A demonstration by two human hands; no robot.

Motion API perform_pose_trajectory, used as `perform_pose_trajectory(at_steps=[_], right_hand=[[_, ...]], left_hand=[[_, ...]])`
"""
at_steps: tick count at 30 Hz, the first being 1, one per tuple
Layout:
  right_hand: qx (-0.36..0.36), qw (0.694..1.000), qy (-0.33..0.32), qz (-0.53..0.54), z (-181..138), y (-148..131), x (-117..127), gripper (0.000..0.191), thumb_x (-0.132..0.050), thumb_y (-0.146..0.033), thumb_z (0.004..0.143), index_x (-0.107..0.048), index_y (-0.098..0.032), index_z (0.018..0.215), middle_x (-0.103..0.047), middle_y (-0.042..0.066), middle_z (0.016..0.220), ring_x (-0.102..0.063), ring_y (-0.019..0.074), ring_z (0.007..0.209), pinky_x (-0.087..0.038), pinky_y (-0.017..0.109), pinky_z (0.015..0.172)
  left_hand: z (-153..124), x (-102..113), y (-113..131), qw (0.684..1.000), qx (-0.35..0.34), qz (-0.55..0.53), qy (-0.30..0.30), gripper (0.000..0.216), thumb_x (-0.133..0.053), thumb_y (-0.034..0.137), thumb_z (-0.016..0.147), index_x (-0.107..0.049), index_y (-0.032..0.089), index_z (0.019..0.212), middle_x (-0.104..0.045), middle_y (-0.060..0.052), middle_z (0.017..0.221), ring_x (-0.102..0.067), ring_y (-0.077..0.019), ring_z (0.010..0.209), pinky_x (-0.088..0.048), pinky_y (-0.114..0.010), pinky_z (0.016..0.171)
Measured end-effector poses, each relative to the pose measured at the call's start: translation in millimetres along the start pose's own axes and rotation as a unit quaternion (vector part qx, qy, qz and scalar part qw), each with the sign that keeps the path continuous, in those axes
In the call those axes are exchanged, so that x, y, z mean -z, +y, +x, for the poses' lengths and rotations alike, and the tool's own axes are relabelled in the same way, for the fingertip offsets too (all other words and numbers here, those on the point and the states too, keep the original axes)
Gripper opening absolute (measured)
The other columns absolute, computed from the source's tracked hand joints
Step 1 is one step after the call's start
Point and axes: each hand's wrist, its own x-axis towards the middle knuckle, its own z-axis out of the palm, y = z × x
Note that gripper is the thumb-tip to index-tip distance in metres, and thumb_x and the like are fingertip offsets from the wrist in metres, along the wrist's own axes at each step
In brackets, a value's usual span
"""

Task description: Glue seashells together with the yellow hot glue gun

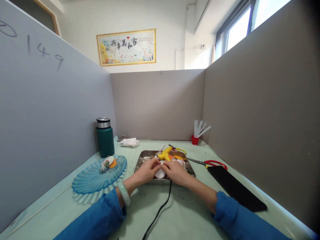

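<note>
My left hand (148, 170) and my right hand (175, 171) meet over the near part of a metal tray (191, 169). Their fingertips are pinched together on a small white round disc (160, 173), which hangs below them; the fingers hide its top. Just beyond my fingers a yellow hot glue gun (165, 154) lies on the tray among small orange, white and pink pieces (180, 162). From the tray's front a black cord (161, 208) runs toward me.
Left stands a scalloped blue plate (92, 176) bearing a small decorated piece (109, 162), with a green thermos (105, 141) behind. Rightward are red-handled scissors (216, 163), yellow-handled pliers (180, 150), a black flat slab (235, 188) and a red cup (195, 140) of white sticks. Grey partitions (160, 103) enclose the table.
</note>
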Motion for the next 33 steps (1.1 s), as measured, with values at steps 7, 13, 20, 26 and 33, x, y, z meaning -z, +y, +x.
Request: perform_pose_trajectory(at_steps=[7, 13, 20, 26, 33], right_hand=[[0.003, 1.0, 0.0, -0.005, 0.5, 2.5, -1.9, 0.035, -0.036, -0.031, 0.089, -0.062, -0.015, 0.072, -0.06, 0.002, 0.066, -0.048, 0.0114, 0.061, -0.023, 0.022, 0.053], [-0.006, 1.0, -0.004, -0.012, 0.4, 1.4, -1.4, 0.036, -0.036, -0.031, 0.088, -0.063, -0.015, 0.072, -0.062, 0.003, 0.067, -0.048, 0.0116, 0.061, -0.023, 0.022, 0.053], [-0.009, 1.0, -0.006, -0.016, 0.4, 0.8, -1.2, 0.036, -0.036, -0.032, 0.088, -0.063, -0.015, 0.071, -0.062, 0.003, 0.066, -0.048, 0.0118, 0.06, -0.023, 0.022, 0.053], [-0.008, 1.0, -0.006, -0.022, 1.0, 1.1, -1.6, 0.036, -0.037, -0.032, 0.088, -0.064, -0.015, 0.071, -0.062, 0.003, 0.067, -0.048, 0.0121, 0.06, -0.024, 0.022, 0.053], [-0.008, 0.999, -0.007, -0.039, 0.0, 0.3, -1.2, 0.036, -0.036, -0.033, 0.088, -0.064, -0.016, 0.073, -0.063, 0.004, 0.069, -0.05, 0.0128, 0.061, -0.024, 0.023, 0.053]], left_hand=[[-1.8, 0.8, 3.9, 1.0, 0.003, 0.016, 0.001, 0.02, -0.044, 0.03, 0.079, -0.058, 0.015, 0.083, -0.06, -0.003, 0.074, -0.053, -0.0153, 0.069, -0.039, -0.023, 0.061], [-2.5, 1.4, 6.2, 1.0, 0.01, 0.02, 0.004, 0.02, -0.045, 0.03, 0.079, -0.058, 0.016, 0.083, -0.061, -0.003, 0.076, -0.053, -0.0153, 0.069, -0.038, -0.023, 0.061], [-3.2, 1.0, 6.2, 0.999, 0.011, 0.033, 0.006, 0.018, -0.044, 0.028, 0.079, -0.057, 0.016, 0.081, -0.06, -0.003, 0.075, -0.052, -0.015, 0.069, -0.037, -0.022, 0.06], [-3.0, 0.4, 4.2, 0.999, 0.012, 0.041, 0.007, 0.019, -0.044, 0.028, 0.079, -0.058, 0.016, 0.082, -0.06, -0.003, 0.075, -0.052, -0.0146, 0.068, -0.037, -0.022, 0.059], [-2.4, -1.2, 0.4, 0.998, 0.002, 0.062, 0.008, 0.019, -0.043, 0.027, 0.079, -0.057, 0.016, 0.083, -0.061, -0.004, 0.075, -0.053, -0.0159, 0.068, -0.037, -0.024, 0.06]])
